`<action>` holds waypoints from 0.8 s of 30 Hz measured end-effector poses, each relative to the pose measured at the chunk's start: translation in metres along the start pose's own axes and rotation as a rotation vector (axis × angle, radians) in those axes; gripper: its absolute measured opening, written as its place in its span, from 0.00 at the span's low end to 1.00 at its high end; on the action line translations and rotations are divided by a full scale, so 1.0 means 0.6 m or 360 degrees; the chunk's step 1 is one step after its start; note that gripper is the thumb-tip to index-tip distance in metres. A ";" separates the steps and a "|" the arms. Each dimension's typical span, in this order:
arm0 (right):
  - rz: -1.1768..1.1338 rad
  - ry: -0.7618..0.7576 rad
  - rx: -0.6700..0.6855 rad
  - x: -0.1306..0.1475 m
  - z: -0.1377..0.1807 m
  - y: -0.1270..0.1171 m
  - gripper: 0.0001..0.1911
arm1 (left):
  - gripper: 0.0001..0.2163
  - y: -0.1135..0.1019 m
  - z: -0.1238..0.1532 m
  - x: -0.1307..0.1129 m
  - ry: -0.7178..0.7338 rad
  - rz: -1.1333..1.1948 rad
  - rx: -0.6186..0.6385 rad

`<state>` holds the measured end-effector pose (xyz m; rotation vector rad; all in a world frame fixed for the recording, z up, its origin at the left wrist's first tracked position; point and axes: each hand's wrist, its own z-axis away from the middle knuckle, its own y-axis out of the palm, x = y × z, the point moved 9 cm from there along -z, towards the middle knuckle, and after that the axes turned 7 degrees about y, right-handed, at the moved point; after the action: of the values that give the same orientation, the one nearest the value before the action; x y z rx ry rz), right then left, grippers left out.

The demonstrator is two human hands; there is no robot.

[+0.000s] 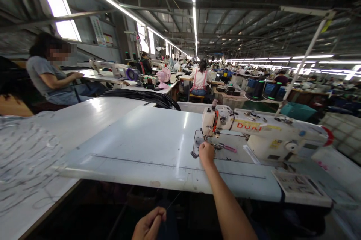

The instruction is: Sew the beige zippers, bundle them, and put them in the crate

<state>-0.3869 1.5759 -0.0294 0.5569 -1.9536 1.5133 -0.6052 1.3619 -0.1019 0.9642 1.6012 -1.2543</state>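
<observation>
My right hand (207, 152) is closed at the needle end of a white sewing machine (242, 121), just below the presser foot; what its fingers hold, if anything, is hidden. Low in front of the table edge, my left hand (150, 224) pinches a thin thread (173, 200). That thread slants up to the right toward the edge, and its far end is lost from sight. Beside my right hand, a small tool with a pink handle (229, 148) lies on the machine bed. A ruler scale (158, 164) runs along the pale blue sewing table (135, 134).
Sheets of crinkled, dark-streaked plastic (26, 153) cover the left table. Behind the table lies a bundle of black strips (146, 96). Black thread cones (258, 90) stand behind the machine. A co-worker (52, 72) sits at the left, another person (200, 80) farther ahead.
</observation>
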 end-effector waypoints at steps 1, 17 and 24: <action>0.0086 -0.0012 0.0017 -0.006 0.007 -0.002 0.11 | 0.18 -0.001 -0.001 0.003 -0.0011 0.0006 0.0008; -0.0047 -0.0849 -0.0102 0.011 0.090 -0.073 0.15 | 0.22 0.033 -0.045 0.002 -0.0154 0.0271 0.0140; -0.0618 -0.0592 -0.0176 0.027 0.034 -0.036 0.16 | 0.24 0.034 -0.014 0.023 -0.0228 0.0360 0.0125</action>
<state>-0.3888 1.5511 -0.0061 1.1596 -2.0286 1.1094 -0.5922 1.3747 -0.1202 1.0487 1.3021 -1.2071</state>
